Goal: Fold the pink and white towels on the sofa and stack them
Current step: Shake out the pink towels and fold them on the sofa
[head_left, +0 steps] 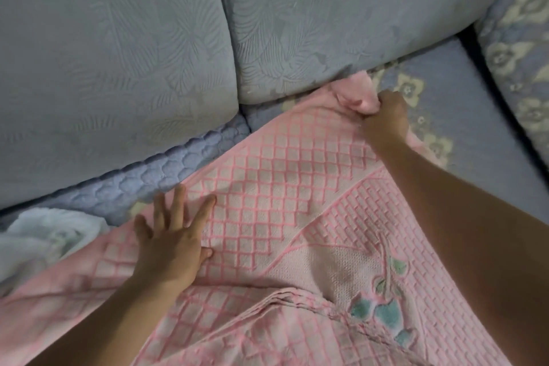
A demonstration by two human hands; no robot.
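Note:
A pink towel (pixel 276 187) with a grid pattern and a green flower motif lies spread across the sofa seat, filling the lower half of the view. My left hand (pixel 172 235) rests flat on it, fingers straight and spread, near its left edge. My right hand (pixel 383 119) grips the towel's far corner, which is bunched up against the back cushion. A white towel (pixel 44 235) lies crumpled at the left edge, partly under the pink one.
Two grey-blue back cushions (pixel 118 53) stand behind the towel. The quilted blue seat cover (pixel 463 116) with a floral border shows to the right. A patterned armrest cushion (pixel 523 47) rises at the far right.

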